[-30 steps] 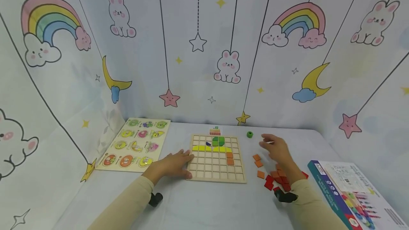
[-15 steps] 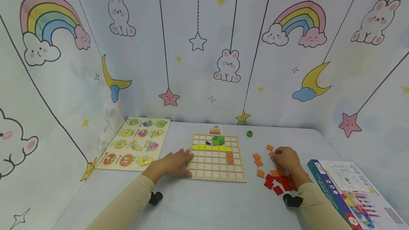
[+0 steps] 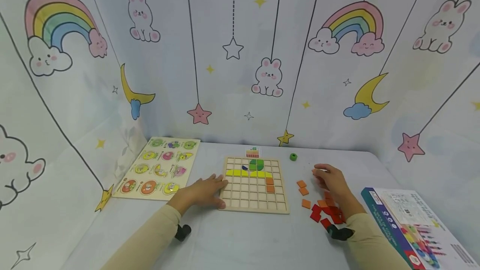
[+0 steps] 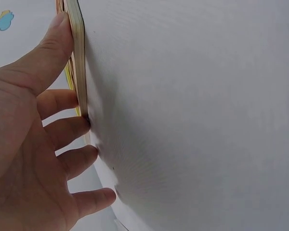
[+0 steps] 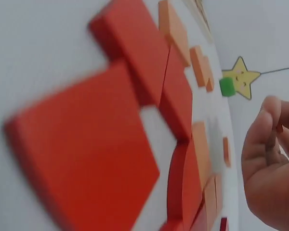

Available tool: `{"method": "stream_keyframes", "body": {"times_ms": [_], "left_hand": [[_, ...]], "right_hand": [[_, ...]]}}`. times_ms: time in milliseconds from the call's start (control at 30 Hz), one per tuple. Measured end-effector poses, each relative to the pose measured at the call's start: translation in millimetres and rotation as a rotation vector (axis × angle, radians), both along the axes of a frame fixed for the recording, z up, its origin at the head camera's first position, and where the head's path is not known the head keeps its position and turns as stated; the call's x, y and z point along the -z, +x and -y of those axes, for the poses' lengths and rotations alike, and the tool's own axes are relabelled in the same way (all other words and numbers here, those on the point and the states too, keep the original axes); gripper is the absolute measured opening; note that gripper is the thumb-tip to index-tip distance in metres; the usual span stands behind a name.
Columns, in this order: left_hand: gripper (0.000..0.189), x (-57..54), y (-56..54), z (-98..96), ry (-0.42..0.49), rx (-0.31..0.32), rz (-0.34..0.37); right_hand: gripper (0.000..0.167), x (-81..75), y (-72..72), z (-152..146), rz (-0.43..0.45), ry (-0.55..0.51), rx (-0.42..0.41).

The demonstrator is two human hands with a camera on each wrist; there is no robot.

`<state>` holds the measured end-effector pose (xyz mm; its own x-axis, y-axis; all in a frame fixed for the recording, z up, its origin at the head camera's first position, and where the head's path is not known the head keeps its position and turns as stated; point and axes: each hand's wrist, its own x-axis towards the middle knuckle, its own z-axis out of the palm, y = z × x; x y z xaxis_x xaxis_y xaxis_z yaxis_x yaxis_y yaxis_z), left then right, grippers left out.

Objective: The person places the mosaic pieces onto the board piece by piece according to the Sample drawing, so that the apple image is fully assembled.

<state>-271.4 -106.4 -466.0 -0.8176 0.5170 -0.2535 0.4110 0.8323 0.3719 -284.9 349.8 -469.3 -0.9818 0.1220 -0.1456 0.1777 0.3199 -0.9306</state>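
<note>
My left hand (image 3: 202,191) rests at the left edge of a wooden grid board (image 3: 249,206), fingers spread. Its thumb and fingertips touch the board's side (image 4: 80,62) in the left wrist view. Over the right part of the table, my right hand (image 3: 331,181) pinches a small orange tile (image 5: 279,128) between thumb and fingers, mostly hidden by them. Yellow pieces (image 3: 240,173), green pieces (image 3: 256,165), a dark blue piece (image 3: 245,167) and two orange tiles (image 3: 270,185) lie in the grid. Loose orange tiles (image 3: 306,203) and red tiles (image 3: 316,216) lie under and beside my right hand.
Behind the board lies a small pattern card (image 3: 253,152), with a green ring-shaped piece (image 3: 293,157) to its right. A fruit puzzle board (image 3: 150,182) lies at the left, a printed box (image 3: 408,220) at the right. A patterned curtain (image 3: 168,74) stands behind the table.
My right hand went down to the loose orange tiles, then lifted slightly up and left with one between its fingers. The left hand and the board stay in place.
</note>
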Motion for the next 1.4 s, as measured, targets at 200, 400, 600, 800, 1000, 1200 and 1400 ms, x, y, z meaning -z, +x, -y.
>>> {"method": "stream_keyframes", "body": {"times_ms": [200, 400, 600, 800, 1000, 1200, 1400], "left_hand": [[0.083, -1.1, 1.5, -0.5, 0.001, -0.001, 0.000], [0.083, -1.7, 1.6, -1.1, -0.007, -0.009, -0.002], [0.083, -2.1, 2.5, -1.6, 0.002, -0.009, 0.003], [0.083, -1.7, 1.7, -1.3, 0.009, -0.009, 0.000], [0.084, -0.6, 1.0, -0.9, 0.009, -0.008, 0.001], [0.084, -1.3, 0.9, -0.6, 0.008, -0.010, 0.008], [0.084, -1.6, 0.5, -0.2, 0.000, -0.011, 0.008]], "right_hand": [[0.058, -5.6, -4.4, 20, -0.005, -0.174, -0.017], [0.054, -6.2, -13.3, 51, 0.026, -0.212, -0.052], [0.049, 1.3, -21.1, 91, 0.046, -0.135, -0.111], [0.036, 8.6, -22.0, 132, 0.018, 0.255, -0.228], [0.030, 8.2, -16.1, 156, -0.071, 0.540, -0.309], [0.034, 9.9, -14.4, 162, -0.099, 0.620, -0.308], [0.034, 7.3, -14.6, 155, -0.093, 0.589, -0.285]]}}
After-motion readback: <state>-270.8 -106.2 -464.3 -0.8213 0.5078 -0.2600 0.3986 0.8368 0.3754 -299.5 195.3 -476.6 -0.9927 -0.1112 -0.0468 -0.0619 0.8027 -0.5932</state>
